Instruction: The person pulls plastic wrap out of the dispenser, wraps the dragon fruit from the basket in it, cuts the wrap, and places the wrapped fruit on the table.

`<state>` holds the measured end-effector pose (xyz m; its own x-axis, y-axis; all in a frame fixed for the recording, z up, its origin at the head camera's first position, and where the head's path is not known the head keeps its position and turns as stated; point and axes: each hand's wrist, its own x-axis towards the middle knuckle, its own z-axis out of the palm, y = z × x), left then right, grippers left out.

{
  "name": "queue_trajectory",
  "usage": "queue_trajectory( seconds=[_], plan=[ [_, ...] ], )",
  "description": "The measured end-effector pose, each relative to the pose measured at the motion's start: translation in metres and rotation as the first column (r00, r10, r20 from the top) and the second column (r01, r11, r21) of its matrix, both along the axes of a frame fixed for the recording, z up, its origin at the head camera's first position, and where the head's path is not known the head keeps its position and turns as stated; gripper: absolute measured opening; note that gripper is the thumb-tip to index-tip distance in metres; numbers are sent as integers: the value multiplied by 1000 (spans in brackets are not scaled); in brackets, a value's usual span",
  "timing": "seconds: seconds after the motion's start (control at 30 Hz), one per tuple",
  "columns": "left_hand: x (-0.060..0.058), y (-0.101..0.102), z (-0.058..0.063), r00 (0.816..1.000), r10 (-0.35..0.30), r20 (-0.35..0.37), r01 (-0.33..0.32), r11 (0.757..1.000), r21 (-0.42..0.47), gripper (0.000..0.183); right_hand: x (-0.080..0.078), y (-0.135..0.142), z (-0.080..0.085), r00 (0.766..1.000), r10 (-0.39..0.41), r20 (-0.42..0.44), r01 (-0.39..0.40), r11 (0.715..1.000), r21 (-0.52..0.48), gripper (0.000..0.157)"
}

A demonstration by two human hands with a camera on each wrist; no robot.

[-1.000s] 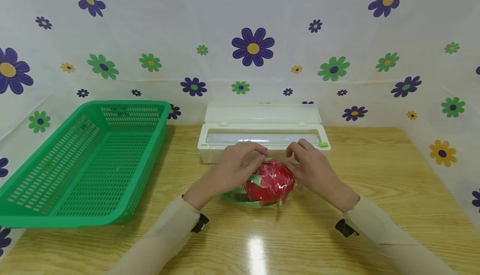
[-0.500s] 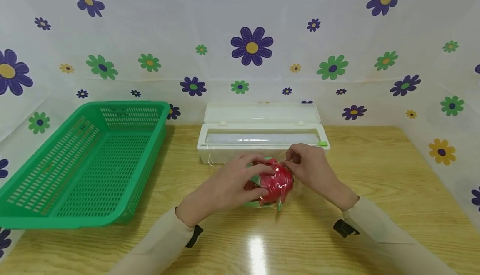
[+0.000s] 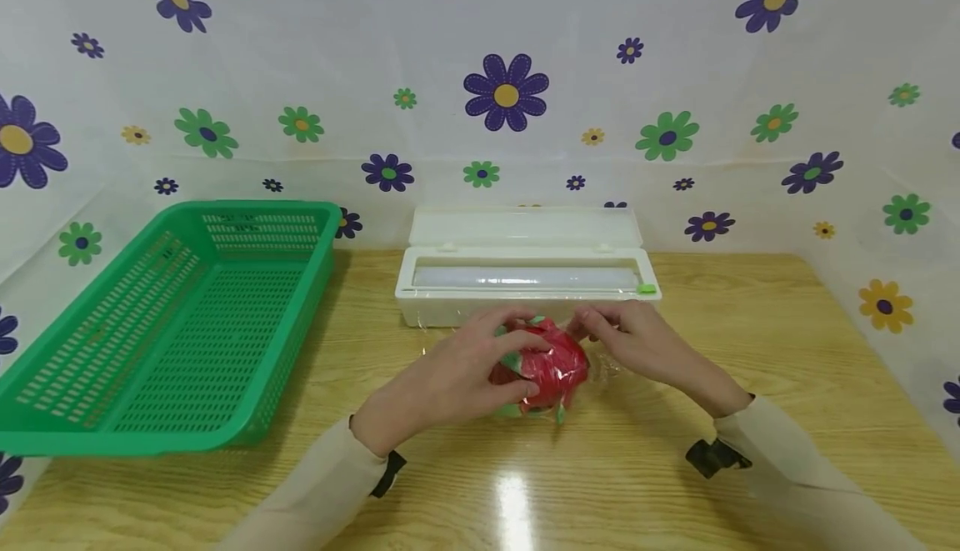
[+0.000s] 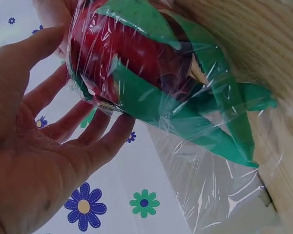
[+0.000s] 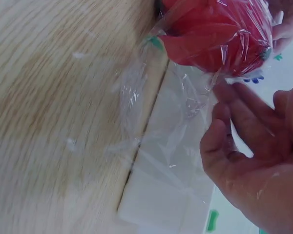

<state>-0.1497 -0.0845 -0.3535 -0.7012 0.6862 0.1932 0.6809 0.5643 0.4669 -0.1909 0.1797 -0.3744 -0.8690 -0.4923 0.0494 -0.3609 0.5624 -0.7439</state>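
Observation:
A red dragon fruit (image 3: 551,372) with green scales sits on the table under clear plastic wrap (image 4: 205,180). My left hand (image 3: 465,368) holds it from the left, its fingers over the top and the thumb on the near side. The left wrist view shows these fingertips against the wrapped fruit. At the fruit's right side is my right hand (image 3: 637,338), fingers loosely bent. In the right wrist view its fingertips lie close to the fruit's underside, and a loose flap of wrap (image 5: 132,97) hangs beside them; no pinch on the film is visible.
Behind the fruit stands a white cling film dispenser (image 3: 435,311), lid raised, with a film roll (image 3: 525,277) inside and a green slider (image 3: 647,289) at its right end. A green slotted basket (image 3: 322,284) stands at the left on the wooden table (image 3: 750,351).
My left hand has shifted from the fruit's upper edge to lie over it. The right hand has turned and its wrist has moved right. The fruit has stayed almost in place.

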Motion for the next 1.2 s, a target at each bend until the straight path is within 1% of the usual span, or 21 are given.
queue_trajectory(
  seconds=[0.07,0.13,0.2,0.3,0.37,0.5,0.57,0.63,0.7,0.73,0.8,0.83,0.87,0.9,0.97,1.0,1.03,1.1,1.17,1.2],
  plan=[
    [-1,-1,-1,1000,1,30,-2,1000,18,37,0,3,1,999,40,37,-40,999,-2,45],
    [-3,-3,-1,996,5,84,-9,999,44,36,1,4,1,995,61,79,-61,998,-7,49],
    [-5,-5,-1,990,14,137,-24,997,77,36,2,6,1,990,64,125,-62,998,-20,51],
    [-10,-13,-1,980,37,196,-65,988,139,34,3,8,0,983,42,181,-35,998,-43,52],
    [-14,-20,-2,976,56,212,-95,979,182,32,4,10,-2,976,21,217,-8,998,-61,52],
    [-17,-35,-1,969,83,231,-144,954,262,28,3,12,-4,970,7,244,12,997,-75,51],
    [-16,-43,-1,967,125,224,-185,945,269,27,3,13,-5,968,5,250,14,997,-75,50],
    [-14,-51,1,958,181,223,-236,939,251,26,3,14,-5,969,-2,246,21,997,-74,48],
    [-11,-59,1,941,254,226,-300,933,201,24,4,15,-3,974,-12,224,29,997,-76,46],
    [-9,-63,1,933,280,225,-322,930,178,22,6,15,-1,978,-23,206,38,997,-74,44],
    [-5,-71,0,924,315,219,-346,930,122,20,9,17,2,988,-45,150,55,997,-61,41],
    [-2,-74,-1,926,315,209,-340,935,101,19,11,18,4,992,-58,115,64,997,-53,39],
    [0,-77,-2,931,305,198,-326,942,78,19,13,19,6,994,-72,78,75,996,-44,36],
    [2,-79,-3,942,279,187,-295,953,65,21,16,20,7,996,-83,38,85,996,-37,33],
    [6,-81,-5,961,220,169,-228,973,30,32,21,22,10,994,-87,-58,85,996,-30,25],
    [7,-80,-6,968,191,160,-195,981,11,38,24,22,11,991,-76,-112,73,997,-31,20],
    [7,-79,-8,977,157,146,-158,987,-3,43,26,22,11,984,-56,-170,50,998,-37,15],
    [5,-75,-11,983,110,145,-106,994,-33,50,31,20,12,959,11,-283,-24,999,-42,12],
    [2,-71,-16,987,94,133,-86,994,-64,50,35,16,11,930,87,-358,-106,994,-33,18],
    [0,-69,-19,988,90,127,-82,994,-71,47,37,14,10,915,128,-382,-148,989,-25,20]
  ],
)
